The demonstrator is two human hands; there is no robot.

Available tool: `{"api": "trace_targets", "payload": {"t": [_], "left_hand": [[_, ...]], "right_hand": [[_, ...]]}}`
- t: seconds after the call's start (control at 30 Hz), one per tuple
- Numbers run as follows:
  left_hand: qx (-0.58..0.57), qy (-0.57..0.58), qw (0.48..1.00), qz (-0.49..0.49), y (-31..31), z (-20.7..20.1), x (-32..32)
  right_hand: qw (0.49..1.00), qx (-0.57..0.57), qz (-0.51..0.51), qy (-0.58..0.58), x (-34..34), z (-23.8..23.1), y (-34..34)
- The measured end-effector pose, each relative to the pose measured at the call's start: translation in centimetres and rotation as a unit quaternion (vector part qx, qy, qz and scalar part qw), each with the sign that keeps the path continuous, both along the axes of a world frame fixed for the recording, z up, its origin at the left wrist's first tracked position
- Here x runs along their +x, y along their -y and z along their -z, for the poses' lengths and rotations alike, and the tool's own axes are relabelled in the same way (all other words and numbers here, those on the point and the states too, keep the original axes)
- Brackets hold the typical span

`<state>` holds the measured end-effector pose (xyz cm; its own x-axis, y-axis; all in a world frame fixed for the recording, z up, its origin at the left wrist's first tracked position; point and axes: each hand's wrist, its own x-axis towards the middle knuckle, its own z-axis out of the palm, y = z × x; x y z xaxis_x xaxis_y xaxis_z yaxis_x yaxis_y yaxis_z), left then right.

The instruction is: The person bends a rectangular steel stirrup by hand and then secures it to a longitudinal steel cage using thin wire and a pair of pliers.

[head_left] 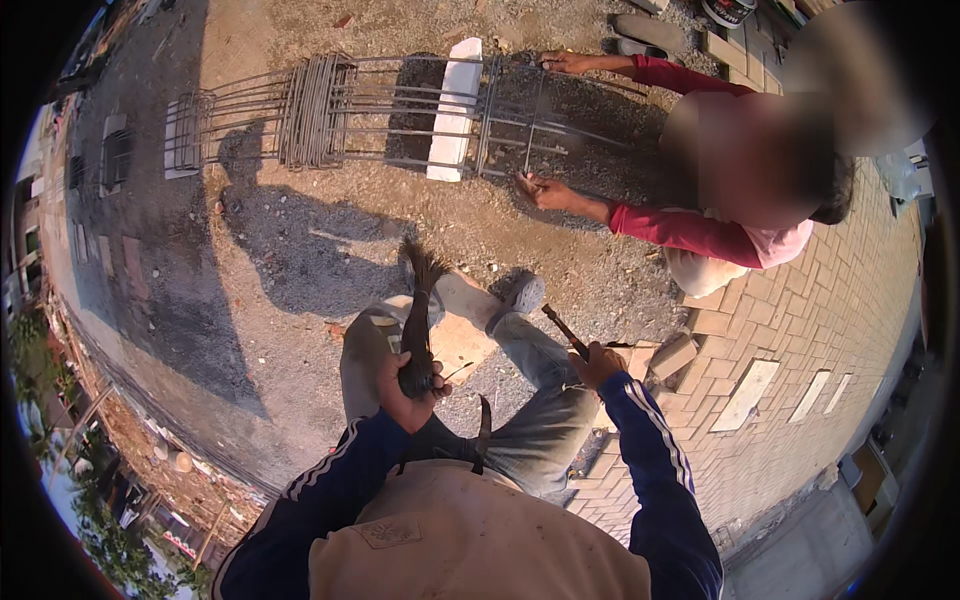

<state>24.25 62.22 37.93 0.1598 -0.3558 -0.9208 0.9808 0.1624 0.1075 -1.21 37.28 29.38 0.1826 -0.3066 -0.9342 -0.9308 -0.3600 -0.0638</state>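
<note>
My left hand (404,394) is closed around the lower end of a bundle of thin dark tie wires (421,310). The bundle points away from me, its loose ends fanning out over my bent knee. In my right hand (600,367) is a slim dark hand tool (566,330), gripped by one end and pointing forward and left; its exact kind is hard to make out. Farther off lies a long rebar cage (400,131), with a thick pack of steel stirrups (312,110) gathered around its bars. Neither of my hands touches the cage.
A person in red sleeves (690,236) crouches at the right, both hands at the cage's near-right stirrups. White blocks (456,110) support the bars. Brick paving (790,320) spreads to the right, with a loose brick (673,356) at its edge. Gravelly ground (330,235) lies ahead.
</note>
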Motion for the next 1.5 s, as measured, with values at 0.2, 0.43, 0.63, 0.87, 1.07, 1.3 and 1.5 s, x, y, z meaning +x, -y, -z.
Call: {"api": "trace_targets", "payload": {"t": [0.2,0.43,0.63,0.87,1.07,1.3,1.5], "left_hand": [[-0.082,0.229,0.969,0.049,0.0,8.1,4.2],[-0.246,0.504,0.826,0.057,3.2,20.5,11.8],[-0.365,0.542,0.755,0.053,8.8,22.3,15.8],[-0.422,0.515,0.739,0.099,9.5,27.0,20.3],[-0.351,0.557,0.751,0.056,10.0,27.0,20.1],[-0.237,0.661,0.711,0.034,9.9,26.3,20.0],[-0.171,0.694,0.695,0.075,7.3,25.8,19.9]], "right_hand": [[0.977,-0.013,-0.121,0.177,9.1,21.8,1.5],[0.922,-0.022,-0.217,0.319,16.9,40.4,2.7],[0.783,-0.192,-0.336,0.487,18.8,45.6,6.5],[0.689,-0.051,0.082,0.718,29.4,26.9,1.0],[0.563,0.012,-0.091,0.821,32.0,20.8,-2.1],[0.593,0.122,-0.147,0.782,34.1,19.3,-0.3],[0.706,-0.174,-0.139,0.672,34.0,26.8,2.1]]}}
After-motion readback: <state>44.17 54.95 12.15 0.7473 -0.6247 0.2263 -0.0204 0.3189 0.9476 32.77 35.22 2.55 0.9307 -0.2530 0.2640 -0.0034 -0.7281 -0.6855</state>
